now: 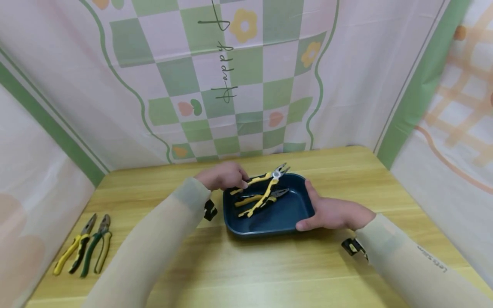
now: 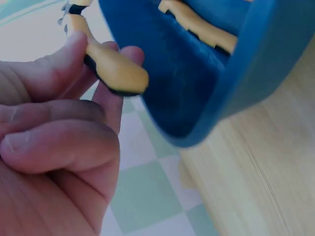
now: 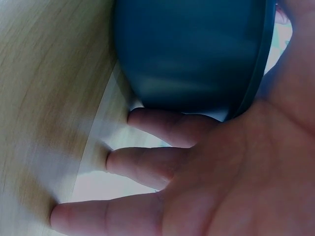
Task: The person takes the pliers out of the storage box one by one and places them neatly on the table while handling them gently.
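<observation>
A dark blue rectangular tray [image 1: 285, 216] sits on the wooden table in the head view. My left hand [image 1: 227, 174] is over its far left corner, pinching one handle of yellow-and-black pliers [image 1: 277, 174]. These pliers are spread apart, their metal head above the tray's far rim; the pinched yellow handle [image 2: 120, 69] shows close up in the left wrist view. Below them, a second pair of yellow-and-black pliers [image 1: 278, 193] lies inside the tray. My right hand [image 1: 331, 212] rests against the tray's right end, fingers [image 3: 147, 160] extended straight down toward the table in the right wrist view.
Two more pliers lie at the table's left side: a yellow-and-black pair [image 1: 81, 244] and a green-handled pair [image 1: 99, 244]. A checkered cloth [image 1: 215, 77] hangs behind the wooden table [image 1: 231, 273], with more cloth at both sides.
</observation>
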`<state>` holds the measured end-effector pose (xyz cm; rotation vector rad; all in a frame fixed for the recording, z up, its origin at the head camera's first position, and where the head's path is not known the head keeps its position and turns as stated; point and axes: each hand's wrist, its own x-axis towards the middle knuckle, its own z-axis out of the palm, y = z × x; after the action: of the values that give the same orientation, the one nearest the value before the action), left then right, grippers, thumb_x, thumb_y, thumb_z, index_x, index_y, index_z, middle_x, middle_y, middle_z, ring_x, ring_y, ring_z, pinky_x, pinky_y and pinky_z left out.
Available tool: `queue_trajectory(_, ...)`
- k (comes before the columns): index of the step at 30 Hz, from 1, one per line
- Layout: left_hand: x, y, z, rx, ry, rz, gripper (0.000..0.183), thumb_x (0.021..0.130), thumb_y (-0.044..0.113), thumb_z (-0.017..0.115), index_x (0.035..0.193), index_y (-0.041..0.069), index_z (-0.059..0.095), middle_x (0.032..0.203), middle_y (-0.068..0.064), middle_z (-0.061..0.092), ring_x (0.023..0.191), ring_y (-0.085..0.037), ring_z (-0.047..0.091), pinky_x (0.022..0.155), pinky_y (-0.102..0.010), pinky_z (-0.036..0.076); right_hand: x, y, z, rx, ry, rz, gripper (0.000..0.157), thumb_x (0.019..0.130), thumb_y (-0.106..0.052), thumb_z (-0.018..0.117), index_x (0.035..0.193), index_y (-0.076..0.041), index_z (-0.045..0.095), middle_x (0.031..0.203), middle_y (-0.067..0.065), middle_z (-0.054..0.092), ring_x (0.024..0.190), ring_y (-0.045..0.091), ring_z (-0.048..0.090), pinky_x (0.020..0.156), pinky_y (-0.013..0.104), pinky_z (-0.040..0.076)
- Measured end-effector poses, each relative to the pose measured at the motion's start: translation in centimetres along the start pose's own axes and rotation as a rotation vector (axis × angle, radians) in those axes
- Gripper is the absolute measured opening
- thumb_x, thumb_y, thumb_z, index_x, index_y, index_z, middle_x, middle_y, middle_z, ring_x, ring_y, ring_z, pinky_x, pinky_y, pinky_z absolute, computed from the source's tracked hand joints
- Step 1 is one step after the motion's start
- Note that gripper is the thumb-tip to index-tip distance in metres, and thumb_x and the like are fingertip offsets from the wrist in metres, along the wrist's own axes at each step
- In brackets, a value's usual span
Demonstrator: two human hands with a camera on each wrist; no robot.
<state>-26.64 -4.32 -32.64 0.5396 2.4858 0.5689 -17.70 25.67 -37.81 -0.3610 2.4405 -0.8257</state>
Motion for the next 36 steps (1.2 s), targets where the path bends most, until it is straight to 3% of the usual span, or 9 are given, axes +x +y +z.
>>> queue_trajectory(4, -0.5, -1.1, -0.3, -0.171, 0.042, -0.029, 0.034, 0.100, 0.021, 0.063, 0.133, 0.013, 0.066, 0.117, 0.000, 0.065, 0.050, -0.014, 0.032, 0.054, -0.030, 0.038, -0.1, -0.1, 0.0, -0.001, -0.002, 0.004, 0.136, 0.082, -0.055, 0.077, 0.151, -0.002, -0.028, 0.155, 0.040, 0.007, 0.137, 0.048, 0.031, 0.111, 0.059, 0.022)
queue_trajectory(13, -1.3, -3.6, -0.5, -0.488, 0.146, -0.065, 0.030, 0.101, 0.017, 0.061, 0.130, 0.008, 0.066, 0.099, -0.010, 0.068, 0.044, -0.012, 0.027, 0.046, -0.027, 0.027, 0.0, -0.1, 0.0, -0.005, -0.010, 0.022, 0.135, 0.082, -0.059, 0.075, 0.151, -0.005, -0.028, 0.156, 0.038, 0.006, 0.139, 0.049, 0.028, 0.111, 0.061, 0.022)
queue_trajectory(20, -1.8, -5.9, -1.2, -0.671, 0.220, -0.091, 0.032, 0.103, 0.016, 0.056, 0.132, 0.002, 0.062, 0.104, -0.012, 0.067, 0.047, -0.012, 0.031, 0.048, -0.025, 0.029, -0.1, -0.1, -0.1, 0.004, -0.010, 0.009, 0.135, 0.082, -0.057, 0.076, 0.151, -0.003, -0.028, 0.156, 0.038, 0.003, 0.139, 0.049, 0.027, 0.111, 0.060, 0.021)
queue_trajectory(26, -2.2, -8.0, -1.9, -0.738, 0.253, -0.133, 0.035, 0.105, 0.014, 0.051, 0.136, -0.002, 0.056, 0.111, -0.017, 0.066, 0.048, -0.009, 0.029, 0.048, -0.023, 0.029, 0.0, -0.1, -0.2, 0.009, -0.012, 0.005, 0.135, 0.083, -0.055, 0.076, 0.150, -0.002, -0.028, 0.156, 0.038, 0.003, 0.139, 0.049, 0.027, 0.111, 0.060, 0.021)
queue_trajectory(29, -2.6, -8.7, -2.0, -0.724, 0.265, -0.159, 0.034, 0.106, 0.013, 0.050, 0.136, -0.002, 0.056, 0.113, -0.019, 0.065, 0.049, -0.009, 0.031, 0.048, -0.023, 0.029, -0.1, -0.1, -0.2, 0.012, -0.013, 0.004, 0.135, 0.083, -0.055, 0.076, 0.150, -0.002, -0.028, 0.156, 0.038, 0.003, 0.139, 0.049, 0.026, 0.111, 0.060, 0.021)
queue_trajectory(36, -3.6, -11.0, -1.8, -0.623, 0.281, -0.229, 0.025, 0.105, 0.014, 0.053, 0.122, -0.002, 0.063, 0.093, -0.010, 0.063, 0.049, -0.009, 0.033, 0.048, -0.023, 0.030, -0.1, -0.2, -0.2, 0.024, -0.015, 0.001, 0.135, 0.083, -0.054, 0.077, 0.151, -0.002, -0.028, 0.157, 0.037, 0.000, 0.140, 0.049, 0.023, 0.112, 0.060, 0.020)
